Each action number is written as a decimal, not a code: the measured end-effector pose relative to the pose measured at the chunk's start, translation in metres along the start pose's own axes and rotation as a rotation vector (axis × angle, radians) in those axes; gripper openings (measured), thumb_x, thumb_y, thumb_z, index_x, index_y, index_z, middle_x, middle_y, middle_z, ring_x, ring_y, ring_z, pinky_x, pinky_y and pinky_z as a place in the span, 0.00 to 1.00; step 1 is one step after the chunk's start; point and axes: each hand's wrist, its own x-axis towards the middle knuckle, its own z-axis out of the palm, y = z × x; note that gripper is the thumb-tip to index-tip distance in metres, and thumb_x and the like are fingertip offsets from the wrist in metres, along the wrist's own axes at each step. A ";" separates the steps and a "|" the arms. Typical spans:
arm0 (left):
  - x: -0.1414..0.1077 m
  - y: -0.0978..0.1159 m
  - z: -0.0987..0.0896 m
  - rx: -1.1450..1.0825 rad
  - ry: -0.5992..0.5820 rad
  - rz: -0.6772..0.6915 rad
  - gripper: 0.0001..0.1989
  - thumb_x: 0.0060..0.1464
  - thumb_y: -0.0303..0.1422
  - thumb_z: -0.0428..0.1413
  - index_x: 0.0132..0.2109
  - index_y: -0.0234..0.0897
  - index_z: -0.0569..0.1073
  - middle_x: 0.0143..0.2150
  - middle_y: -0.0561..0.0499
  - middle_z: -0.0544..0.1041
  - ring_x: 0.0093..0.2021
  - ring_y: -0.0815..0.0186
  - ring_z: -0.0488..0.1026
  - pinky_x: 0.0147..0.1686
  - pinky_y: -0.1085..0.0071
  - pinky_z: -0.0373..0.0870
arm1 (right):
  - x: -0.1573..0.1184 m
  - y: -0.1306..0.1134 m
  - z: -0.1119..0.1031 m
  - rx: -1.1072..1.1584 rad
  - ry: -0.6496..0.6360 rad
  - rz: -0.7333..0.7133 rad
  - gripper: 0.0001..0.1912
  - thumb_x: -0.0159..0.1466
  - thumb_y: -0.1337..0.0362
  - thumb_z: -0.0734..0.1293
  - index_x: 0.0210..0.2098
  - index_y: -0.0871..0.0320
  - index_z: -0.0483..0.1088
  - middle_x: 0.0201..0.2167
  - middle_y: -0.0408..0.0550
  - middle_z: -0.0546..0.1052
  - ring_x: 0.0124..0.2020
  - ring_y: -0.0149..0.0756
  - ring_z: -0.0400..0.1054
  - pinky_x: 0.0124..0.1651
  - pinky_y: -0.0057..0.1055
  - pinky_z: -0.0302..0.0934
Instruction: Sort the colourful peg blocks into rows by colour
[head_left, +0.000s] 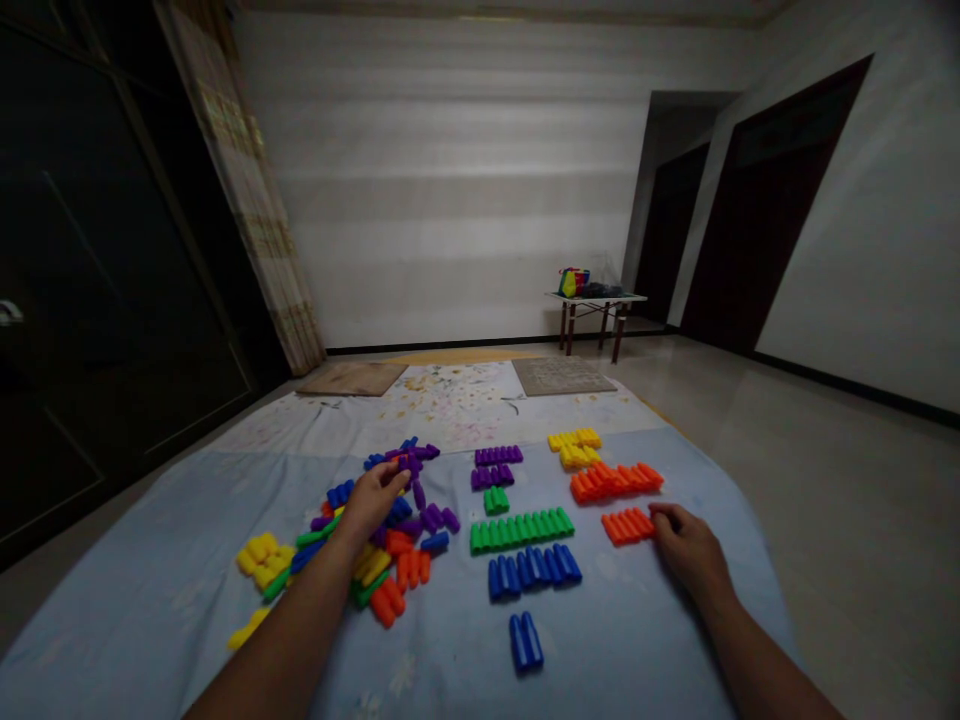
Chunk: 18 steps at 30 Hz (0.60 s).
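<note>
We saw a pale blue sheet [645, 640] spread over the floor, w/ sorted rows of plastic pegs on its right half: purple rows [495, 465], yellow rows [576, 447], long orange row [616, 481], green row [521, 530], blue row [531, 572] & a blue pair [526, 640] nearer us. Left half held a loose mixed pile [379, 560] of orange, purple, yellow, green & blue pegs, heaped every which way, plus a yellow cluster [262, 560] at its left edge. Beyond the sheet stood a small table [596, 300] by the far wall, two mats & a curtain at left.

Left hand [373, 497] reached over the mixed pile, fingers curled round a purple peg [409, 464] at the pile's far end; grip only partly visible. Peg's axis: we couldn't tell, too small. Pile pegs crowded under the forearm.

Right hand [690, 548] lay on the sheet, fingers bent, tips touching the right end of a short orange row [628, 525]. That row ran left-right; each peg's long axis pointed away from us. Holding one or not: couldn't tell.
</note>
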 end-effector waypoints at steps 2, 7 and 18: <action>-0.007 -0.001 -0.005 -0.083 0.006 -0.039 0.23 0.41 0.46 0.55 0.39 0.32 0.72 0.37 0.46 0.78 0.38 0.62 0.73 0.37 0.69 0.68 | 0.000 0.000 -0.001 -0.010 -0.009 0.001 0.20 0.57 0.55 0.55 0.40 0.56 0.73 0.36 0.49 0.77 0.40 0.42 0.69 0.42 0.34 0.61; -0.026 -0.004 -0.007 -0.226 0.023 -0.126 0.26 0.40 0.48 0.56 0.42 0.33 0.71 0.34 0.48 0.76 0.30 0.66 0.72 0.26 0.73 0.65 | -0.001 -0.002 -0.003 -0.032 0.017 -0.001 0.21 0.56 0.54 0.55 0.39 0.55 0.74 0.35 0.49 0.77 0.39 0.42 0.69 0.41 0.34 0.61; -0.083 -0.006 0.041 -0.018 -0.259 -0.057 0.24 0.45 0.46 0.54 0.45 0.33 0.69 0.31 0.50 0.74 0.30 0.65 0.70 0.27 0.70 0.64 | -0.001 -0.009 -0.005 -0.043 0.039 -0.001 0.20 0.56 0.57 0.56 0.38 0.56 0.75 0.33 0.48 0.77 0.37 0.39 0.69 0.39 0.32 0.61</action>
